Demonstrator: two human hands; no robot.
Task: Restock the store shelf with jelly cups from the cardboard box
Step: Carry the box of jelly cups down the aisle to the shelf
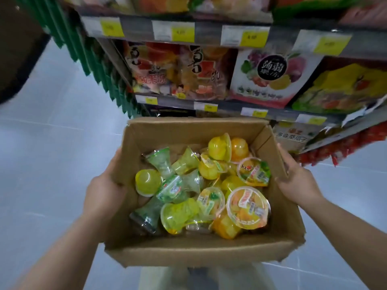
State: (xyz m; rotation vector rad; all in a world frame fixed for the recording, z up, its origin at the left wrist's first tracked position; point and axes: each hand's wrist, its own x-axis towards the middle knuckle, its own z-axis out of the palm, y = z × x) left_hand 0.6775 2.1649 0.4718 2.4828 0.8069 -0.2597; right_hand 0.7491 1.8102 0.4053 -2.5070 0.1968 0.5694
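Observation:
An open cardboard box (201, 251) is held in the air in front of the store shelf (209, 105). Inside lie several jelly cups (248, 208) in yellow, orange and green, jumbled on their sides and upside down. My left hand (104, 191) grips the box's left wall, thumb curled over the rim. My right hand (297, 181) grips the right wall, fingers wrapped over its edge. Both forearms reach in from the bottom corners.
The shelf tiers hold colourful snack boxes (270, 76) behind yellow price tags (245, 36). A green ribbed panel (83, 51) forms the shelf's left end. Pale tiled floor (46, 143) spreads to the left and right. My legs show below the box.

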